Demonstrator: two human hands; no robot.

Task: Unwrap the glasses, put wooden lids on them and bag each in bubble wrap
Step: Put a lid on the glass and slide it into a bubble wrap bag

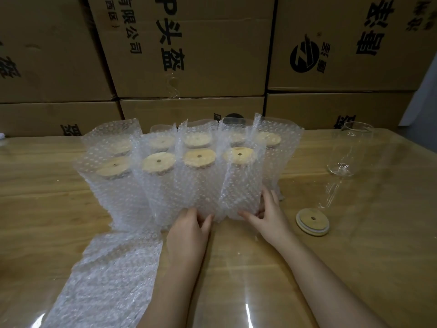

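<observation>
Several glasses with wooden lids stand upright in bubble wrap bags [194, 166], in two rows at the middle of the table. The front right bagged glass [238, 183] is held at its base between my two hands. My left hand [191, 223] presses its lower left side and my right hand [267, 214] cups its lower right side. A bare clear glass [350, 150] stands uncovered at the right. A loose wooden lid [312, 221] lies flat on the table in front of it.
A stack of flat bubble wrap bags [104, 275] lies at the near left. The wooden table [354, 268] has a glossy clear cover. Stacked cardboard boxes [189, 55] form a wall right behind the table's far edge.
</observation>
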